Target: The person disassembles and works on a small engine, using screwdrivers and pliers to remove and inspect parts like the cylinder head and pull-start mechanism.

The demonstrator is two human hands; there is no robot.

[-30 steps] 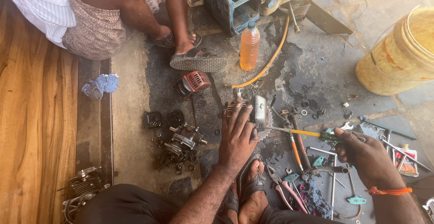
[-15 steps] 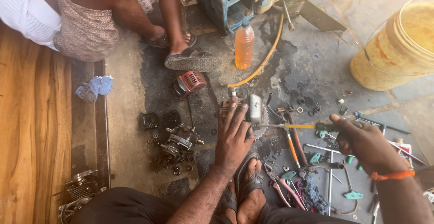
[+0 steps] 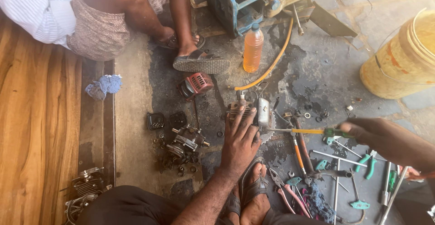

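Right — left hand (image 3: 239, 144) flat, unclenched, pinning the small grey finned metal engine block (image 3: 250, 111); right hand (image 3: 379, 136) clenched on the yellow-shafted green-handled screwdriver (image 3: 302, 131), tip at the block's right side — keep shaft level, press straight.

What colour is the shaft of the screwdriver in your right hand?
Yellow along the shaft, with a green handle; the screwdriver in the right hand shows only in the head view.

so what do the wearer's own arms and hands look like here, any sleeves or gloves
Both are bare: no gloves and no sleeves in view. The left hand and its forearm show nothing worn, no ring or watch that can be made out. The right hand has an orange band around the wrist, partly blurred at the frame edge. Dark grime seems to mark the fingers, though it is hard to tell.
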